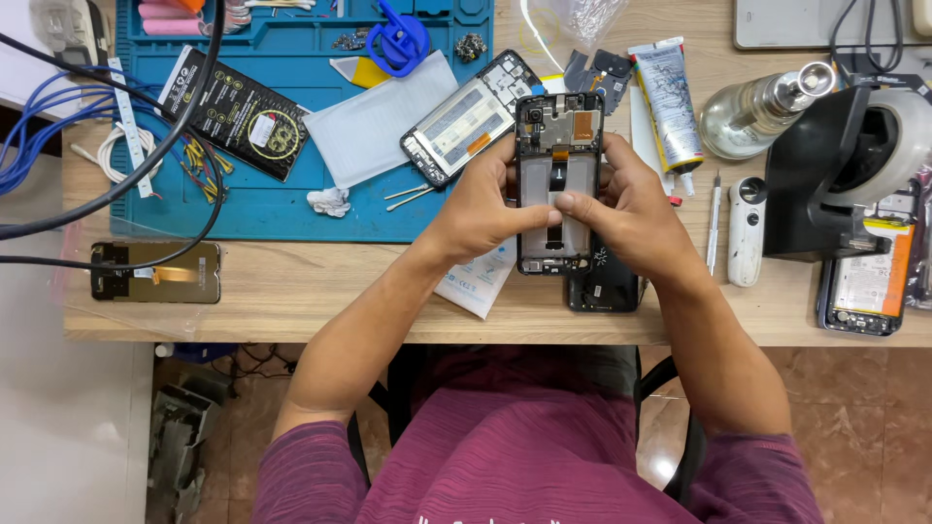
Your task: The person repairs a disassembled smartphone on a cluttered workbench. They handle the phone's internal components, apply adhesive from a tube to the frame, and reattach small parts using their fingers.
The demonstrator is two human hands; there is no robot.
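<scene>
I work at a phone repair bench: blue silicone work mat with parts trays, opened phones, adhesive tube, solvent bottle, tape dispenser, loose wiring on a wooden table

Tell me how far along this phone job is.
Done: the phone is open, its back off, with board and flex cable bare. A second opened phone lies on the blue mat, and a black cover sits beneath the hands. In hand: the left hand grips the frame and the right hand presses a finger on its middle. Left: the phone remains uncovered.
</scene>
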